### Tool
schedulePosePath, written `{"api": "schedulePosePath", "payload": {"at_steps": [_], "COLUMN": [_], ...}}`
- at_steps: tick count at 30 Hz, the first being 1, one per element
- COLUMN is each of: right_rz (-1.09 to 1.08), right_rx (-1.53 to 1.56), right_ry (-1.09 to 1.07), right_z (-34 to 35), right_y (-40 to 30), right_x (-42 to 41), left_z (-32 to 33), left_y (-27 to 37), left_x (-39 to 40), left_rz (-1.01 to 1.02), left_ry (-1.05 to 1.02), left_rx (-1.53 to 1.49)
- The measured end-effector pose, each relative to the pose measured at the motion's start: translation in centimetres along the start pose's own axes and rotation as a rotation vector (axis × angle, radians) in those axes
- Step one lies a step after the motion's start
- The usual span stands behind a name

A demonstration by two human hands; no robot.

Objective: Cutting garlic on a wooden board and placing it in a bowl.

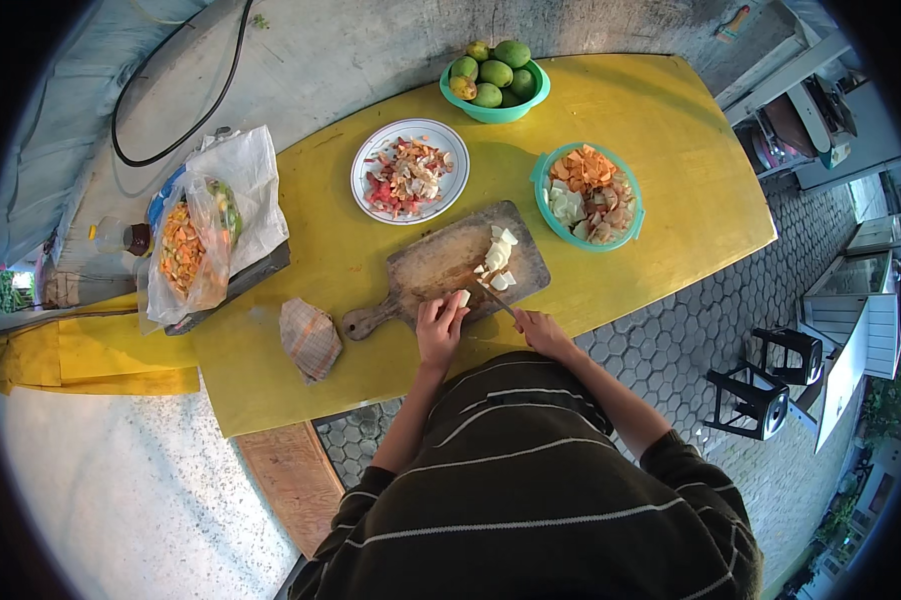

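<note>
A worn wooden cutting board [428, 270] with a handle lies on the yellow table [330, 262]. At its near edge my left hand [440, 330] holds a small white piece of cut produce [463, 298] between the fingertips. My right hand [542, 331] grips a kitchen knife [495, 298] by the handle, its blade pointing towards that piece and low over the board. White cut pieces [498, 253] lie in a loose pile on the board's right part. What the white produce is, I cannot tell.
Beyond the board stand a plate of chopped food [358, 176], a green bowl of mangoes [495, 114] and a green bowl with sorted cut pieces [540, 206]. Leftwards are a folded checkered cloth [309, 340] and a plastic bag of orange pieces [183, 247]. Black stools [758, 405] stand at right.
</note>
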State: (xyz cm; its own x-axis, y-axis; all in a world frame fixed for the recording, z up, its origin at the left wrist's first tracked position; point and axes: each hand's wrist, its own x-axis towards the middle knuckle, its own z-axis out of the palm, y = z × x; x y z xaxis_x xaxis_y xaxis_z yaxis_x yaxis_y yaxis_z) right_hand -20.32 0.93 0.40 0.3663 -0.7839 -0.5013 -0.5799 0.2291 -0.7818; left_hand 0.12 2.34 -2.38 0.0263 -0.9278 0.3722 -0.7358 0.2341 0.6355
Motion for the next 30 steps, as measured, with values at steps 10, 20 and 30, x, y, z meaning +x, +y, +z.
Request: {"api": "schedulePosePath", "payload": {"at_steps": [10, 20, 30], "right_rz": [-0.435, -0.195, -0.161], "right_rx": [-0.448, -0.268, -0.285], "right_ry": [0.122, 0.103, 0.076], "right_z": [1.4, 1.0, 1.9], "right_y": [0.9, -1.0, -1.1], "right_x": [0.1, -1.1, -0.1], "left_z": [0.1, 0.1, 0.2], "left_y": [0.1, -0.1, -0.2], "left_x": [0.2, 0.0, -0.1], "left_rz": [0.051, 0.029, 0.018], "left_ry": [0.032, 0.02, 0.02], "left_rx": [0.013, 0.017, 0.02]}}
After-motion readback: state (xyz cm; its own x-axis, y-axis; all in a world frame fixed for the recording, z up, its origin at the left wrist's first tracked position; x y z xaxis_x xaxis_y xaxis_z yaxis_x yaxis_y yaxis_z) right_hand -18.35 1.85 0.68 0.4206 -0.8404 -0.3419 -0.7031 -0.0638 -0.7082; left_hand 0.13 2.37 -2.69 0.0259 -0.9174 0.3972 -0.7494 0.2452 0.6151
